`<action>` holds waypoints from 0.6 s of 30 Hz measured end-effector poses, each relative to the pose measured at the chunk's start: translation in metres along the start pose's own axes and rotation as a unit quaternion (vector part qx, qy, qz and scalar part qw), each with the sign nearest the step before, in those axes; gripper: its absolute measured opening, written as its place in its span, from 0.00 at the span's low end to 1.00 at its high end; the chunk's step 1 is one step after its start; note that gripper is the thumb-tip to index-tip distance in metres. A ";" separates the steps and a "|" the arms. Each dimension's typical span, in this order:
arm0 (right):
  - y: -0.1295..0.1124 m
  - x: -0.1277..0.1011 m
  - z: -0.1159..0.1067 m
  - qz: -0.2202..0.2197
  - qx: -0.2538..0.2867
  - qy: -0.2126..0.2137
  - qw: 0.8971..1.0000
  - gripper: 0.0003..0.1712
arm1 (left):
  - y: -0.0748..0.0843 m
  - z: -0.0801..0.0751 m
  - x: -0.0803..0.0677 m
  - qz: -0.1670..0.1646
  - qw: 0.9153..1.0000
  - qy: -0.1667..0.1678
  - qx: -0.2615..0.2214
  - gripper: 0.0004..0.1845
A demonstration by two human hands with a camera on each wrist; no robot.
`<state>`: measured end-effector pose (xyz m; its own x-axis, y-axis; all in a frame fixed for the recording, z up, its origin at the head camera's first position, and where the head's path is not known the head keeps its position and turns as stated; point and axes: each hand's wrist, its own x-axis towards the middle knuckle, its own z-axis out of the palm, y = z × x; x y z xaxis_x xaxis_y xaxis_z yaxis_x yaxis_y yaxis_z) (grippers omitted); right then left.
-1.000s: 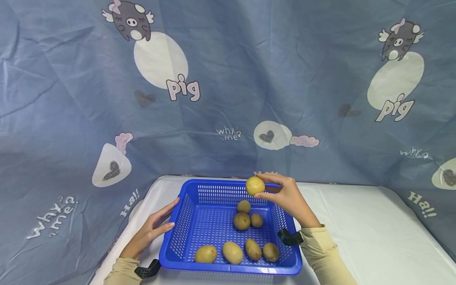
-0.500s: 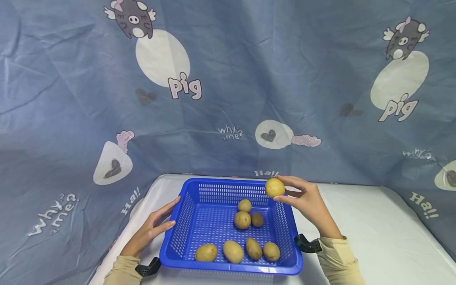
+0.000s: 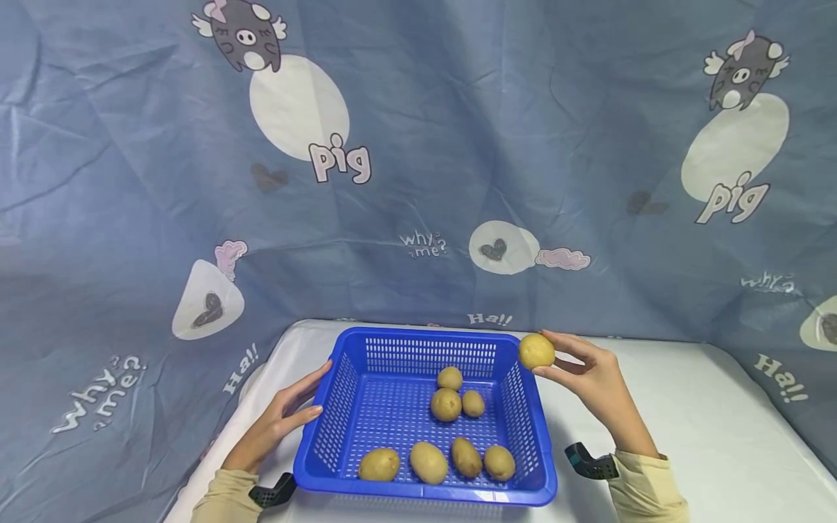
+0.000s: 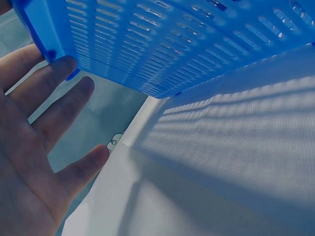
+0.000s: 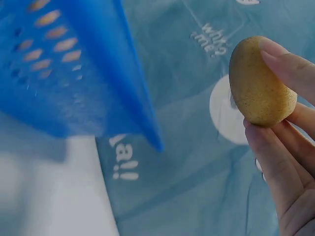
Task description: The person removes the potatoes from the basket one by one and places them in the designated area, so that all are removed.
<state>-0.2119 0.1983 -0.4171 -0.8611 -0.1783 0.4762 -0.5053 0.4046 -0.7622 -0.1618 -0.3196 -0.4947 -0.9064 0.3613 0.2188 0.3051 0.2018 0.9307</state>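
Observation:
My right hand (image 3: 591,378) pinches a yellow-brown potato (image 3: 536,351) between thumb and fingers, above the back right corner of the blue plastic basket (image 3: 421,492). In the right wrist view the whole oval potato (image 5: 258,81) shows, off to the right of the basket's side. My left hand (image 3: 277,421) lies along the basket's left side, fingertips at the rim. Its fingers are spread and nearly straight in the left wrist view, against the slotted wall (image 4: 147,44). Inside the basket, several potatoes stay in two groups: a row at the front, with one potato (image 3: 428,463) in it, and a cluster (image 3: 446,404) farther back.
The basket stands on a table with a white cloth (image 3: 654,414), which reaches out to its right. Behind and at both sides hangs a blue printed curtain (image 3: 418,181). Each wrist wears a dark strap-like device (image 3: 591,462).
My right hand has carried the potato rightward, from over the basket's inside to its back right corner. The left hand keeps its place at the left rim.

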 end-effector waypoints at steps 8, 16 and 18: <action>0.020 -0.013 -0.010 0.022 0.001 0.012 1.000 0.33 | 0.001 0.000 -0.001 0.005 1.000 0.000 0.005 0.35; 0.035 -0.024 -0.013 0.043 0.001 0.004 0.999 0.33 | 0.001 0.000 -0.001 -0.014 1.000 0.003 0.012 0.35; 0.038 -0.027 -0.013 0.048 -0.003 0.004 0.999 0.33 | 0.000 0.000 -0.001 -0.011 1.000 0.003 0.011 0.35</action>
<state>-0.2074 0.2305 -0.4526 -0.9053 -0.1319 0.4037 -0.4196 0.4241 -0.8025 -0.1608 -0.3197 -0.4947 -0.9148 0.3508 0.2003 0.2916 0.2303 0.9284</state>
